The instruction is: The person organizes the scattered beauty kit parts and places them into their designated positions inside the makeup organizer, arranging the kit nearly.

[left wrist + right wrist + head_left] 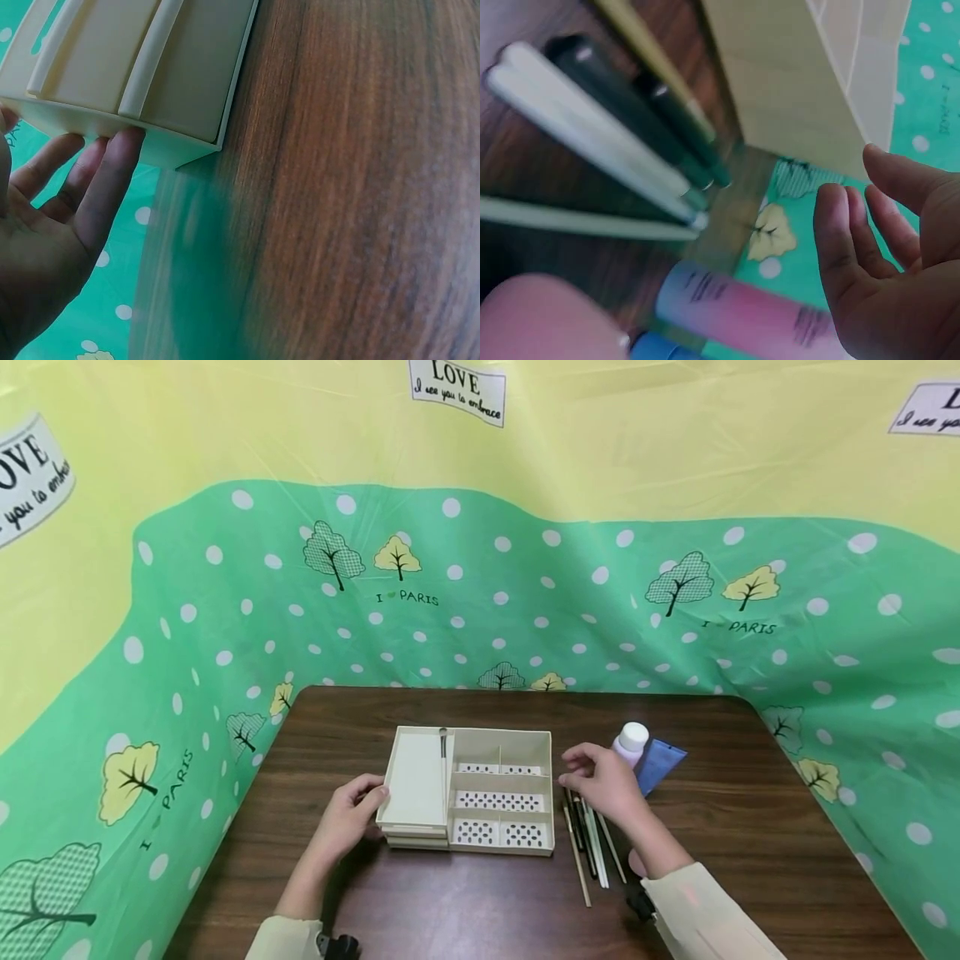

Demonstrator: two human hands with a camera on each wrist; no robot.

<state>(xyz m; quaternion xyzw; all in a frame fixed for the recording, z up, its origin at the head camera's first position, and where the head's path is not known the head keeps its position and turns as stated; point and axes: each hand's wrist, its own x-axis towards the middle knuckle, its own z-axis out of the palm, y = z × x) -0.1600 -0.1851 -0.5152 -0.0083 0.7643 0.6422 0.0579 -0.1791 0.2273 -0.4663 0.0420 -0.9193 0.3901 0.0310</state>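
A cream desktop organizer box [501, 782] stands in the middle of the table, with open compartments on its right and a flat top over drawers on its left. One makeup brush [443, 752] lies along that flat top. My left hand [347, 817] touches the box's left side; in the left wrist view its fingertips [124, 142] rest against the cream wall. My right hand [606, 783] hovers right of the box, fingers loosely bent and holding nothing. Beneath it lie several slim sticks, brushes and pens [594, 843], some black, some white [592, 135].
Behind the right hand stands a lilac bottle [632, 742] with a white cap, and a blue tube [662, 765] beside it. A rounded pink item [547, 322] lies near the right wrist. Green and yellow printed cloth [525, 602] surrounds the dark wooden table [465, 910].
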